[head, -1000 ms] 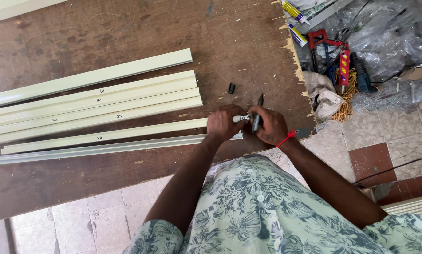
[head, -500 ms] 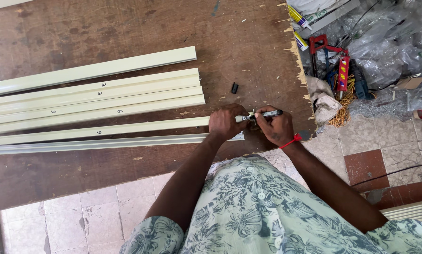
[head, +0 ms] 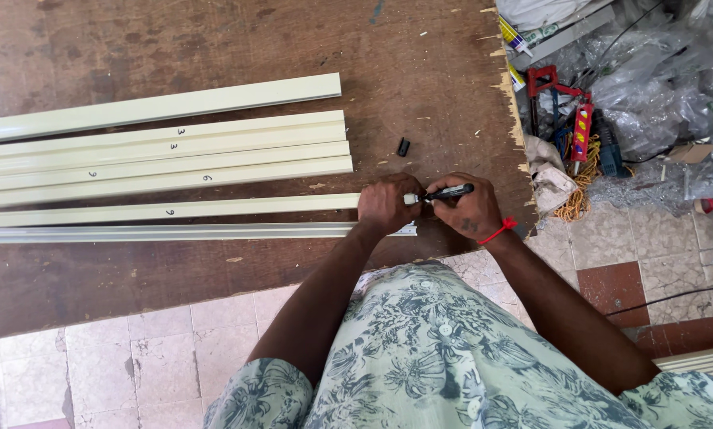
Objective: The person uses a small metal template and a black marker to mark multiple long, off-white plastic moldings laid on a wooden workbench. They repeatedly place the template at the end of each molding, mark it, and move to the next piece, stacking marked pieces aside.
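- A worn brown wooden table point(head: 213, 40) is seen from above, its chipped right edge bordered by a tiled floor point(head: 134, 365).
- Several long cream-coloured profile strips point(head: 166, 151) are laid side by side across the table, running left to right; handwritten marks are carried on some of them.
- A heap of clutter point(head: 610, 95) is piled on the floor to the right of the table: plastic sheeting, a red tool and coiled cord.
- The near cream strip point(head: 181, 210) is pinned at its right end by the left hand point(head: 388, 205), whose fingers are closed down on it.
- A black marker point(head: 449, 191) is clamped in the fingers of the right hand point(head: 471, 210), lying nearly level with its tip at the strip's end, just beside the left hand.
- A red band point(head: 499, 231) is worn on the right wrist.
- A small black cap point(head: 403, 147) lies alone on the table, near the hands.
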